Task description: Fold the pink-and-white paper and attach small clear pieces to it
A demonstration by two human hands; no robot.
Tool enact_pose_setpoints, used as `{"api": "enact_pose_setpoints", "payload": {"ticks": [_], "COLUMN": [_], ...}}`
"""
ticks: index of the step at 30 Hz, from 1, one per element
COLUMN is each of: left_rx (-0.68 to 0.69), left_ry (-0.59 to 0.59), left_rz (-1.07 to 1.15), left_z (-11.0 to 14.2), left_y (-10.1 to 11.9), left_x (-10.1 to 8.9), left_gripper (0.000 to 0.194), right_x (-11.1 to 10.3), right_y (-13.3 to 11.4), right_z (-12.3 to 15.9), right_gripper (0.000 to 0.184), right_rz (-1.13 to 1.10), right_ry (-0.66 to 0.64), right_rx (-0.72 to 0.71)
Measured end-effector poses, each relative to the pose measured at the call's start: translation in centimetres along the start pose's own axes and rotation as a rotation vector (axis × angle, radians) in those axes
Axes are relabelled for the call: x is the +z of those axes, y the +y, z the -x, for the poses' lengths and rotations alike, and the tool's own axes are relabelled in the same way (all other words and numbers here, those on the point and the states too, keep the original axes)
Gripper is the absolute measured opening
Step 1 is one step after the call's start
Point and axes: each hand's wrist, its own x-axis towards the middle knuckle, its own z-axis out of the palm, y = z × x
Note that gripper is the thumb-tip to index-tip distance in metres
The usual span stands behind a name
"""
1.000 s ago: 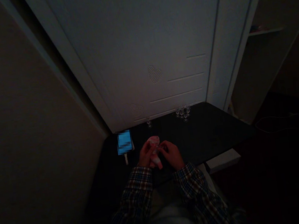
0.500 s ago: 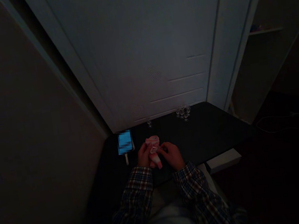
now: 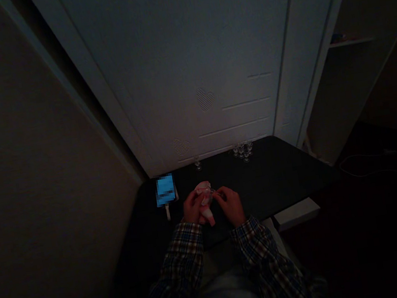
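My left hand (image 3: 192, 208) is closed around a pink-and-white cloth (image 3: 207, 212), whose lower end hangs down past the fingers. The cloth wraps the bowl of a small clear stemmed glass (image 3: 213, 191), so most of the bowl is hidden. With fingers pinched, my right hand (image 3: 231, 206) grips the foot end of that glass from the right. Both hands are held over the near part of the dark table. The light is dim, and fine detail of the fingertips is hard to make out.
On the black table (image 3: 280, 176), one small stemmed glass (image 3: 197, 163) stands at the back, and a group of several similar glasses (image 3: 244, 151) is farther right. A blurred-out blue screen (image 3: 165, 190) stands at left. Behind rises a white panel (image 3: 179, 72). A white box (image 3: 297, 213) lies below the right edge.
The glass now points more sideways, with its stem showing between the cloth and my right fingers. The cloth has folded over the bowl. My arms have barely moved.
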Motion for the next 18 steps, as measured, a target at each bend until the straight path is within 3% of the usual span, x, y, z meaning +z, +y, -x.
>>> {"api": "enact_pose_setpoints", "payload": {"ticks": [12,18], "left_rx": [0.235,0.198], "left_ry": [0.057,0.043], "left_rz": [-0.266,-0.253], "left_z": [0.25,0.44], "left_y": [0.69,0.85], "left_x": [-0.38,-0.13], "left_gripper": [0.022,0.021], "right_x": [-0.03,-0.13], "right_y": [-0.05,-0.22], "right_z": [-0.04,-0.05], "right_gripper": [0.023,0.023], "right_rz": [-0.018,-0.025], "right_ry": [-0.034,-0.050], "right_rx": [-0.001,-0.004]}}
